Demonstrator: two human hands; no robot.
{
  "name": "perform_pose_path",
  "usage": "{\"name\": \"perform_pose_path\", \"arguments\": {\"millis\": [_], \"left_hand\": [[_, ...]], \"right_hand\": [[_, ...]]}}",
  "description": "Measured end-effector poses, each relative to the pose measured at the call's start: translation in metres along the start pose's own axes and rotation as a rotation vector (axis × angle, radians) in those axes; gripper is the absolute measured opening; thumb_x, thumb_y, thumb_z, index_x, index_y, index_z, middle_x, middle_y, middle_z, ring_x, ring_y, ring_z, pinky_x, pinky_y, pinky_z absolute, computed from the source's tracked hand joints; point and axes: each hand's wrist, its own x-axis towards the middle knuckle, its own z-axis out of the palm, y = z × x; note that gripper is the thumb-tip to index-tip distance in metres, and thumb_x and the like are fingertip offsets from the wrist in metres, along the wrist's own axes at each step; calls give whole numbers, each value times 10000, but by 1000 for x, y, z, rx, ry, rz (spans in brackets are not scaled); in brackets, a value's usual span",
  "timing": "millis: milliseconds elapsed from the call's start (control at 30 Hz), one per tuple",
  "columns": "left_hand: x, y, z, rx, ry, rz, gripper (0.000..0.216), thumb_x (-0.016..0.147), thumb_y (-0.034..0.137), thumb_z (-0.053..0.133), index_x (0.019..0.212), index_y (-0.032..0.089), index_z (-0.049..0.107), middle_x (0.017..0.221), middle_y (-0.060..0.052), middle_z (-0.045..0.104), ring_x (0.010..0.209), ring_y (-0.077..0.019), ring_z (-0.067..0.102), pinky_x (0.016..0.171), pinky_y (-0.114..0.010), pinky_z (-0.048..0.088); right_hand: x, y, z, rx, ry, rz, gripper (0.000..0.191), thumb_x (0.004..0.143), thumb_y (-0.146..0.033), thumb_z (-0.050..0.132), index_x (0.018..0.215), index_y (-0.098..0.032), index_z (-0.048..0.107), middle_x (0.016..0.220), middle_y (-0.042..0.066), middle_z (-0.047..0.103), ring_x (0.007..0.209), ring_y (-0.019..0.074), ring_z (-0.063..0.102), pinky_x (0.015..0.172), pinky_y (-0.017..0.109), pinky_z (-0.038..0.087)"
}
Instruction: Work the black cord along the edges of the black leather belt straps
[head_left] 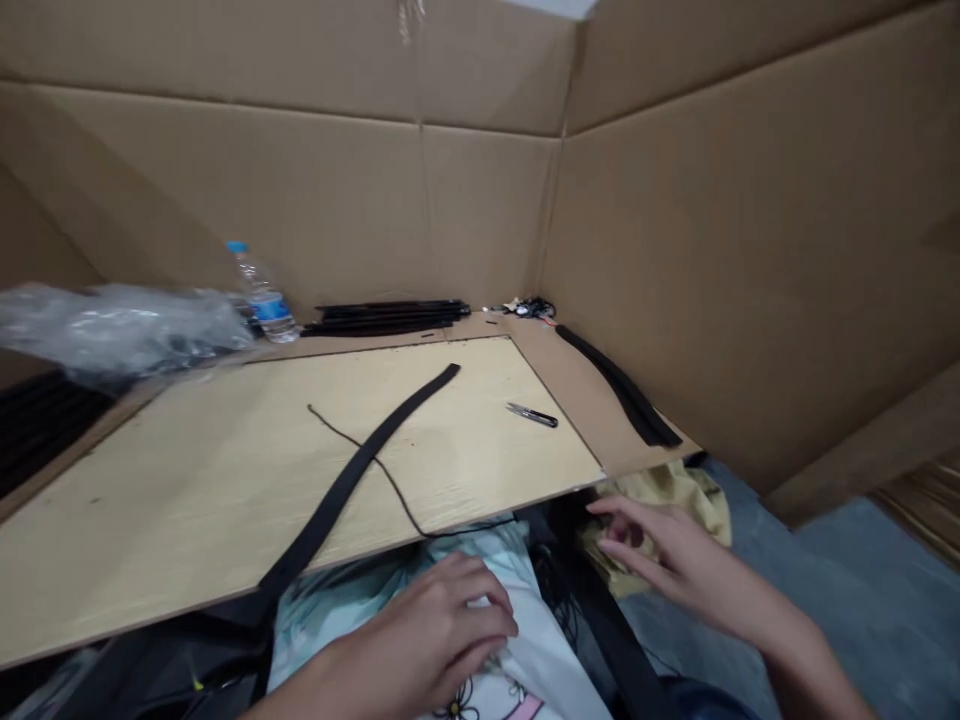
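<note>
My left hand hovers over my lap, fingers loosely bent, with nothing visible in them. My right hand is off the board's front right corner, thumb and forefinger apart, beside a yellowish cloth. On the pale wooden board lies a long black strap, slanting down to the front edge. A thin dark cord crosses the strap and runs over the edge towards my right; its far end is hidden. Small thread snips rest at the board's right side, away from both hands.
Behind the board stand a water bottle and a stack of black strips. Clear plastic wrap lies at left. More black straps lie along the right. Cardboard walls enclose the back and right side.
</note>
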Motion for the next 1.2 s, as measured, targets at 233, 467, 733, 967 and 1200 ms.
{"name": "perform_pose_path", "arguments": {"millis": [233,467,733,967,1200], "left_hand": [[-45,-37,-37,113,502,-277,168,907,212,473,922,190,639,966,-75,640,880,-179,605,781,-311,503],[-79,-142,-113,445,513,-867,309,801,139,508,1083,186,626,1052,-90,601,933,-232,603,842,-332,471],[-89,-198,-120,348,512,-905,270,862,160,473,1093,187,611,1037,-97,628,988,-246,559,891,-348,416],[-85,-208,-114,223,652,-897,138,862,196,499,812,199,628,885,-85,592,923,-273,519,836,-402,391],[-85,-204,-112,-15,937,-792,126,782,119,527,672,180,534,768,-21,563,712,-160,534,720,-292,429]], "right_hand": [[100,-60,19,-160,241,-257,157,890,-255,518,957,-163,627,914,105,693,864,234,649,765,353,506],[169,-123,64,-169,90,-525,149,895,-175,510,984,-163,629,929,94,680,890,224,622,787,357,507],[237,-162,85,-444,-58,-858,297,908,-31,421,1139,-148,567,1175,153,613,1301,279,391,935,428,401],[260,-170,76,-549,-188,-925,241,866,-23,470,992,-150,632,954,90,626,903,202,590,838,319,433],[271,-176,59,-596,-215,-1022,386,786,-31,518,1132,-161,630,1006,104,573,913,210,533,771,296,447]]}}
